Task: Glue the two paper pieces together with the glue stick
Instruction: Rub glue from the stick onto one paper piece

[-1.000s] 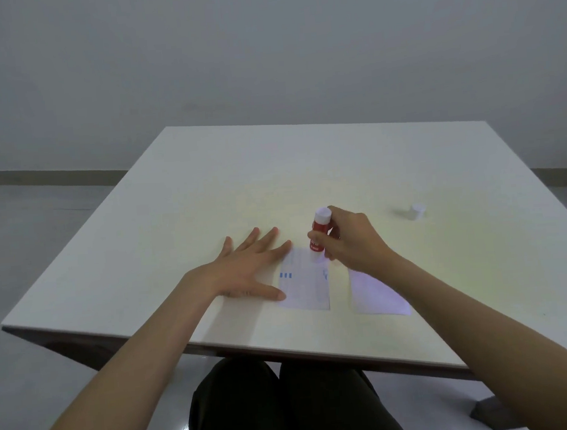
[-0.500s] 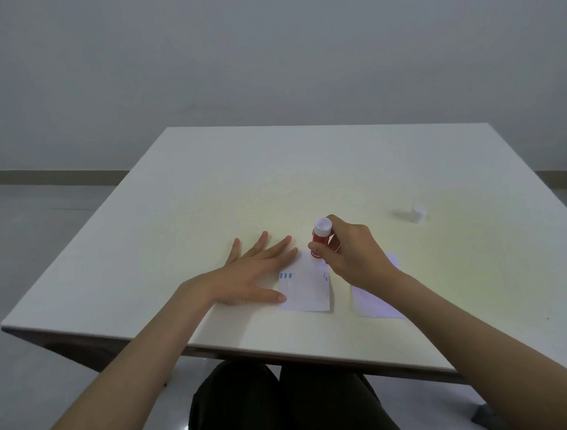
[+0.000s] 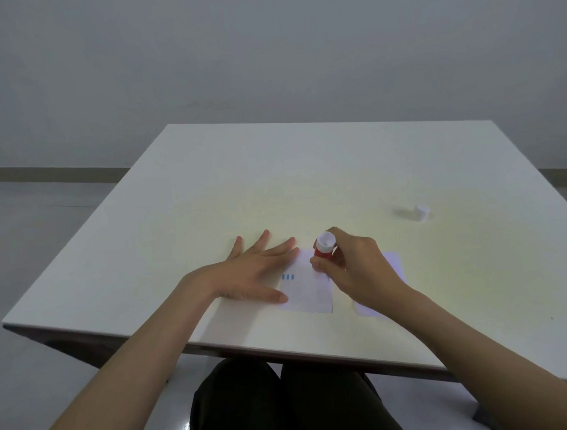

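Flat on the smooth white table [image 3: 206, 193], the left hand [image 3: 249, 271] lay spread, fingertips pinning the left edge of a rectangular paper piece [image 3: 310, 295] with blue marks. Just right, the right hand [image 3: 357, 270] pinched the red cylindrical glue stick [image 3: 323, 247], its tip down on that paper's far edge. A second plain paper piece [image 3: 392, 262] lay partly under the right wrist. Far right stood the small white cap [image 3: 421, 211].

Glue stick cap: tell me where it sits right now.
In the head view the glue stick cap stands alone on the table, far right, apart from the right hand holding the glue stick.
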Motion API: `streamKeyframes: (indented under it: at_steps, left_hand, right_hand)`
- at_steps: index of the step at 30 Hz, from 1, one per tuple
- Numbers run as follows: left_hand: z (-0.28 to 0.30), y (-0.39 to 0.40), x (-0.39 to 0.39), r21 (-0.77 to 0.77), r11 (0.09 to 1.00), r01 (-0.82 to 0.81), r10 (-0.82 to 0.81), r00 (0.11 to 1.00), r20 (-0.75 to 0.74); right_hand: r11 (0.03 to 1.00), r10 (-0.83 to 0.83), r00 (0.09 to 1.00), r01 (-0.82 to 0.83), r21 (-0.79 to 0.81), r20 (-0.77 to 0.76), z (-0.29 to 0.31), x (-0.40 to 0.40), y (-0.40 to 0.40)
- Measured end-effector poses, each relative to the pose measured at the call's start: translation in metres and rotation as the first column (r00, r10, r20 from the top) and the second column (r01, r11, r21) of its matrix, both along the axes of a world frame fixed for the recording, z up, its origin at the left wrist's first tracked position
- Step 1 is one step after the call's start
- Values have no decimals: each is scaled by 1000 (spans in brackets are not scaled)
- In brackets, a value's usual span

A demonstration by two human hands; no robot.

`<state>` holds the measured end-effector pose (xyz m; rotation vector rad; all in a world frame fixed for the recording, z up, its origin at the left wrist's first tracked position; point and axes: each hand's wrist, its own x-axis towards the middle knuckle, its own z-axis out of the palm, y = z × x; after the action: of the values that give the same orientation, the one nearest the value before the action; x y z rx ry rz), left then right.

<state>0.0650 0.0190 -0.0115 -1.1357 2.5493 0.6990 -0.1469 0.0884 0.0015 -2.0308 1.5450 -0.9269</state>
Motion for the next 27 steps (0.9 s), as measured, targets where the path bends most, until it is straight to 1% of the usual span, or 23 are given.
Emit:
streamKeyframes:
  at_steps: [4,7,9,11,14,17,22,27]
  left_hand:
    - [-2,0,1,39,998,-43,46,997,-64]
    - [-2,1,1,50,997,-50,54,996,-77]
    - [-1,1,0,48,998,-51,55,995,-79]
    - [1,2,-2,34,998,-52,55,996,-69]
    - [4,2,-3,3,1000,-24,24,999,-28]
    - [6,3,-1,14,1000,-22,22,999,-34]
    - [3,2,0,29,999,-39,40,998,-55]
    - [-2,1,1,37,998,-57,60,994,-88]
  right_hand:
    - [999,46,999,-45,23,-23,0,4,21]
    - [995,86,996,-84,59,-27,-1,4,31]
    - [990,97,995,-97,99,6,0,3,30]
    - [993,54,997,-59,106,51,2,0,19]
    - [995,-64,997,59,83,52,4,-6,-9]
    - [991,-120,991,115,68,64,4,-10,-29]
    - [993,-115,993,114,19,12,4,-7,-30]
    - [997,10,989,-22,-76,-150,3,2,5]
